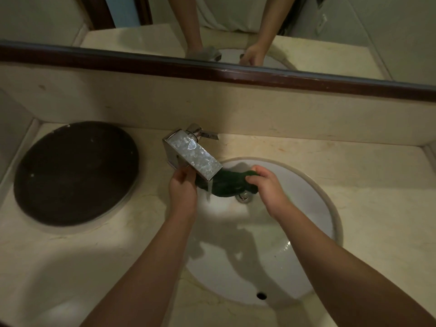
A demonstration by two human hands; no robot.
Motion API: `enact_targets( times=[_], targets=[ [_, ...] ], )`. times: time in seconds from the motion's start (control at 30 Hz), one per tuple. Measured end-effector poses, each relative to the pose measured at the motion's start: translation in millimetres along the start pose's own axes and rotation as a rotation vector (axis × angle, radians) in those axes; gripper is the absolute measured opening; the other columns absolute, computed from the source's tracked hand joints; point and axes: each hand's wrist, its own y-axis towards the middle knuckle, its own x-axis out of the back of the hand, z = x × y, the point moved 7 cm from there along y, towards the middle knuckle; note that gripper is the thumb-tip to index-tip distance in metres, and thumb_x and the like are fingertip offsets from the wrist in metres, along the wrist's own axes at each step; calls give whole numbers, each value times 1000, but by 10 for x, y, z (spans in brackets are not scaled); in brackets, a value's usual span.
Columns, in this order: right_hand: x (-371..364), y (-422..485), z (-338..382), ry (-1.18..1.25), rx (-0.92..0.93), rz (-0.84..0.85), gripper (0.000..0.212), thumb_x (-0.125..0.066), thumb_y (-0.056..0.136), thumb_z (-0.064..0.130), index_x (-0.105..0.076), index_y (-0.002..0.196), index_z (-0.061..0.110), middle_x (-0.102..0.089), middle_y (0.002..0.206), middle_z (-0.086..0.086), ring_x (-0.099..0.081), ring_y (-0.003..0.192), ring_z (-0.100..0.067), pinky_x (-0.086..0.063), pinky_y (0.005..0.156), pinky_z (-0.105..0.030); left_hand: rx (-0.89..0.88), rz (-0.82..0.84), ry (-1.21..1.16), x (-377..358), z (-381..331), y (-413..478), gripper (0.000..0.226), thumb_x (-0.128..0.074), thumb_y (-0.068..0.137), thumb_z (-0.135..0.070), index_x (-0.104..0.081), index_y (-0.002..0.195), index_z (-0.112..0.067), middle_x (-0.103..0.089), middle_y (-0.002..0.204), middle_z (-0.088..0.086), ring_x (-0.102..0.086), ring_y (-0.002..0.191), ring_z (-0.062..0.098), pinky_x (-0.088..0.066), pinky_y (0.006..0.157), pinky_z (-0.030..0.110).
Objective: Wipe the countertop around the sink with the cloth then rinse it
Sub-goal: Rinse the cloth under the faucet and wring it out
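A person's left hand point(182, 186) and right hand point(266, 187) each grip one end of a dark green cloth point(224, 186), held just under the spout of a chrome faucet point(192, 156) at the 12 o'clock end of the white sink point(313, 208). A dark round disc point(75, 173) lies on the beige countertop point(354, 180) at the faucet's 9 o'clock.

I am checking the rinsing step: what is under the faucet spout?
The dark green cloth, held by the left hand and right hand over the sink. The spout covers the cloth's left end; the cloth hides part of the drain.
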Motion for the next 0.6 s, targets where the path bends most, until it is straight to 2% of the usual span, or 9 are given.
enact_targets(
  times=[0.1,0.2,0.27,0.33,0.4,0.43,0.5,0.57,0.6],
  targets=[
    [-9,0,153,-107,-15,52,24,-50,93,11,-54,71,16,-57,71,-6,-57,68,-18,-44,57,-22,-35,56,19,-54,-66,-12,20,-58,96,-23,-69,112,-23,-72,112,-1,-64,110,18,-48,97,37],
    [2,41,281,-159,-3,85,14,-55,93,19,-59,79,18,-66,86,-10,-65,84,-23,-53,70,-31,-53,121,88,-78,-144,-16,30,-54,93,-5,-65,119,-15,-71,113,2,-64,105,15,-49,88,28],
    [-34,45,329,-183,21,159,11,-59,92,19,-64,83,19,-69,86,-4,-68,86,-20,-56,75,-32,-4,213,219,-116,-142,-8,41,-48,86,10,-63,116,-14,-69,106,1,-63,100,16,-48,81,26],
    [-89,19,401,-242,97,209,16,-61,91,18,-70,83,28,-71,80,9,-68,82,-7,-55,73,-24,14,298,374,-157,-145,-11,40,-49,84,13,-63,105,-18,-66,96,-1,-62,95,19,-45,71,24],
    [-136,-1,514,-392,238,204,21,-64,90,20,-69,80,38,-67,73,18,-61,80,4,-46,72,-13,0,400,521,-225,-190,-58,34,-55,85,9,-64,91,-23,-66,86,-5,-63,86,16,-44,62,18],
    [-157,1,566,-488,311,180,21,-65,89,24,-67,79,43,-63,71,20,-57,81,4,-43,74,-14,-6,469,554,-276,-208,-92,33,-57,84,10,-64,85,-22,-67,81,-5,-63,81,14,-45,60,17],
    [-197,22,603,-605,396,154,18,-65,88,29,-67,80,45,-59,66,18,-54,77,-3,-45,77,-27,-19,580,543,-354,-189,-161,26,-62,83,7,-66,85,-18,-68,81,1,-66,80,16,-52,65,19],
    [-241,18,611,-617,392,170,13,-63,88,30,-69,83,40,-58,63,16,-56,69,-7,-48,70,-30,-75,515,557,-322,-195,-124,16,-73,79,-17,-66,93,-22,-70,92,3,-67,91,20,-57,78,28],
    [-249,13,621,-659,409,167,12,-62,89,31,-69,82,38,-58,63,17,-56,67,-6,-47,66,-28,-106,439,595,-272,-203,-83,25,-75,74,-31,-66,97,-23,-70,97,3,-67,95,21,-57,84,34]
  ],
)
